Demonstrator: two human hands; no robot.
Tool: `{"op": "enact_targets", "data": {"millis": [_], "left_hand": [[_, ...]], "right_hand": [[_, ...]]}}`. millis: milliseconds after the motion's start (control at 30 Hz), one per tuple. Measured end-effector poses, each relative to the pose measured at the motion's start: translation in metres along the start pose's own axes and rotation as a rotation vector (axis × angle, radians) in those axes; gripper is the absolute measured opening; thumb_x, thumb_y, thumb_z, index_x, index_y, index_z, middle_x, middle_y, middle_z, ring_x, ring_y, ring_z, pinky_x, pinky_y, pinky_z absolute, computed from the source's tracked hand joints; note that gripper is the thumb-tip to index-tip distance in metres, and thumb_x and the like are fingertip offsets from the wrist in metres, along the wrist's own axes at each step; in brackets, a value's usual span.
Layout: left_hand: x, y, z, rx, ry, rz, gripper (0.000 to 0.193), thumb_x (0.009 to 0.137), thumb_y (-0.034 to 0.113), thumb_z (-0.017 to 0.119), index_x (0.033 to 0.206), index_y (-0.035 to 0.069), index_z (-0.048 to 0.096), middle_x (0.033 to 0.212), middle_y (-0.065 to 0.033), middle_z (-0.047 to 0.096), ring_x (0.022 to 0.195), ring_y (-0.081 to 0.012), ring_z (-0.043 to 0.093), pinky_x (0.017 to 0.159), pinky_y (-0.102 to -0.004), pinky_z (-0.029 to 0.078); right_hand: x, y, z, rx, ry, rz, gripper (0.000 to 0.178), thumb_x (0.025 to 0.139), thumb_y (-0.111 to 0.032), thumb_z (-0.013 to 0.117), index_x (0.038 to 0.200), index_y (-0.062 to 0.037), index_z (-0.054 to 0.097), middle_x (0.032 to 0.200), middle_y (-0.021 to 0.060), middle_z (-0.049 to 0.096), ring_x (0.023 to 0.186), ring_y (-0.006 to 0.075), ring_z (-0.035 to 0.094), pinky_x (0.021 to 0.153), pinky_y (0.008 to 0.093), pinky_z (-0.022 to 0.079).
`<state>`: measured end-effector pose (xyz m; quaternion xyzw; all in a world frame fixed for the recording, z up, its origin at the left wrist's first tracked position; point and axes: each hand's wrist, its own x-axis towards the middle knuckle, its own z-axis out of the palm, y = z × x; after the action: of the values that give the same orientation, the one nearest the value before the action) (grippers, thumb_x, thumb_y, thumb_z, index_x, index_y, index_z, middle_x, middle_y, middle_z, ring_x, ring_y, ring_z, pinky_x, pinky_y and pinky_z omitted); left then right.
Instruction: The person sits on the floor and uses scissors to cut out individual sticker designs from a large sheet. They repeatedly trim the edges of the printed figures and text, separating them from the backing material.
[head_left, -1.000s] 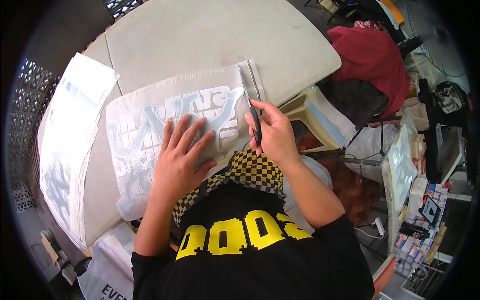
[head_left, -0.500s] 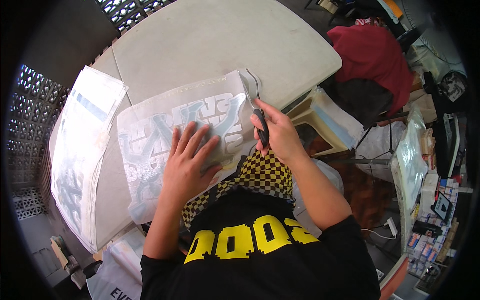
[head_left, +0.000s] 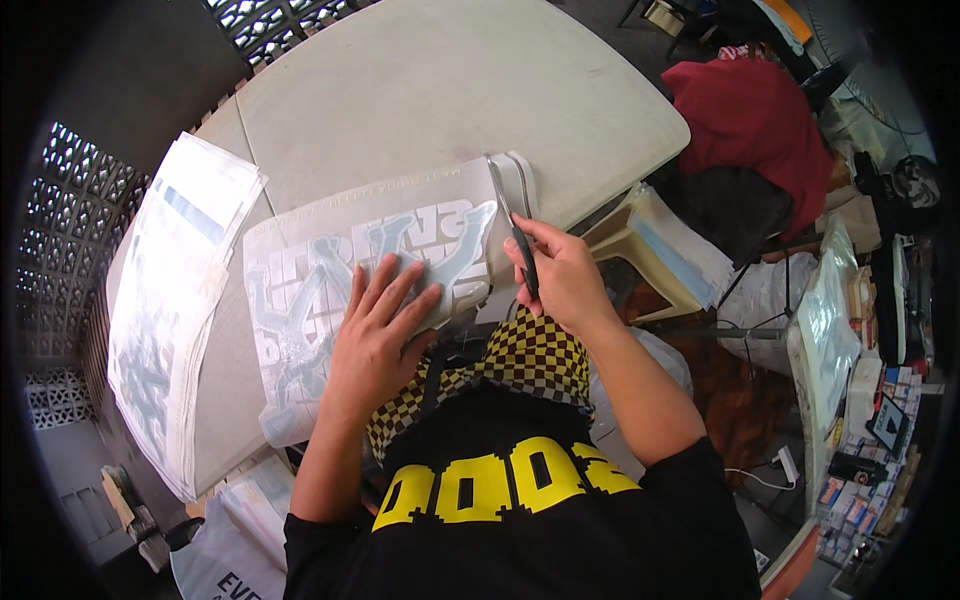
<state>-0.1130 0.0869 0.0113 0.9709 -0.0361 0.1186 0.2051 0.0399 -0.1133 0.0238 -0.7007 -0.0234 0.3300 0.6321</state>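
A translucent sheet (head_left: 350,215) with white block lettering and grey-blue figures lies on the table in front of me. My left hand (head_left: 380,335) rests flat on its lower middle, fingers spread, pressing it to the tabletop. My right hand (head_left: 562,280) grips black-handled scissors (head_left: 527,262) at the sheet's right edge. The blades point away from me, along the blank margin just right of the print. A narrow part of that margin curls up beside them. How far the blades are apart is hard to make out.
Printed sheets (head_left: 185,260) are stacked at the left of the pale table (head_left: 430,90). Right of the table stands a beige chair (head_left: 640,265) with papers (head_left: 685,240) on it, and behind it hangs a dark red cloth (head_left: 745,120). A white bag (head_left: 225,555) is at the lower left.
The scissors have turned in my right hand, so their handles look narrower and closer together. My left hand stays on the sheet. The whole view has shifted slightly.
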Motion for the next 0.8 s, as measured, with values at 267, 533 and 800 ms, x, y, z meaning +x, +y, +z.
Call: {"op": "enact_targets", "data": {"millis": [267, 533, 800], "left_hand": [[0.000, 0.001, -0.001, -0.030, -0.005, -0.009, 0.058, 0.076, 0.011, 0.081, 0.132, 0.015, 0.066, 0.147, -0.0098, 0.055, 0.145, -0.0348, 0.041, 0.122, -0.0559, 0.024], [0.002, 0.001, 0.005, 0.020, 0.030, 0.011, 0.058, 0.072, 0.007, 0.083, 0.127, 0.011, 0.069, 0.144, -0.0119, 0.057, 0.143, -0.0351, 0.044, 0.122, -0.0541, 0.028], [0.007, 0.006, 0.008, 0.067, 0.027, 0.021, 0.062, 0.069, 0.002, 0.082, 0.129, 0.010, 0.068, 0.144, -0.0126, 0.057, 0.142, -0.0366, 0.045, 0.121, -0.0551, 0.028]], "right_hand": [[-0.002, 0.006, -0.010, 0.027, 0.007, 0.005, 0.054, 0.097, -0.024, 0.067, 0.144, -0.0020, 0.054, 0.070, 0.0028, 0.057, 0.052, 0.0109, 0.057, 0.044, 0.0291, 0.045], [-0.003, 0.040, -0.013, 0.021, 0.090, -0.395, 0.040, 0.093, -0.023, 0.074, 0.121, 0.0039, 0.064, 0.073, 0.0042, 0.064, 0.059, 0.0079, 0.059, 0.052, 0.0265, 0.044], [-0.113, 0.150, -0.184, -0.492, 1.116, -0.688, 0.044, 0.091, 0.003, 0.064, 0.134, 0.0019, 0.054, 0.096, 0.0126, 0.071, 0.085, 0.0193, 0.071, 0.073, 0.0309, 0.057]]}}
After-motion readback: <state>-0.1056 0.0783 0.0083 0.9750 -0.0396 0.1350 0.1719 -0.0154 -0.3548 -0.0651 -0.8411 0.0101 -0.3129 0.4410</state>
